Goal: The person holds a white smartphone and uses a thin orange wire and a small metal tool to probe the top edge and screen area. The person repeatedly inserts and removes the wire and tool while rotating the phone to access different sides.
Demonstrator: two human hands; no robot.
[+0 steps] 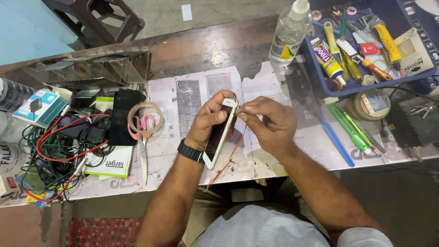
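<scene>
Workbench seen from above the seated person, left to right. At far left, a small box (39, 107) lies above a tangle of red, green and black wires (59, 151), with a booklet (112, 162) at its right edge. Next come a black slab (124, 116), a tape ring (145, 116) and pink-handled scissors (142, 142), all resting on a printed mat (183, 137).

At centre, the left hand (208, 121), a dark watch (190, 151) on its wrist, holds a white phone (222, 132) above the mat, tilted on edge with the dark screen facing right. Its fingers are wrapped together around the back of the phone, thumb on the front near the top. The right hand (270, 121) meets the phone's top corner, thumb and forefinger pinched together on something fine; a thin orange wire (231, 158) trails down from there, though whether the pinch is on that wire cannot be told.

The phone looks light, rigid and smooth, with a glass face likely to crack or slip under pressure; the long metal sides appear the safest places to grip. The wire looks limp and easily snapped.

To the right stand a clear bottle (288, 34), a blue tray (320, 77) of tubes and small tools, a blue tool (336, 142), green pens (352, 128) and a round tin (370, 104).
</scene>
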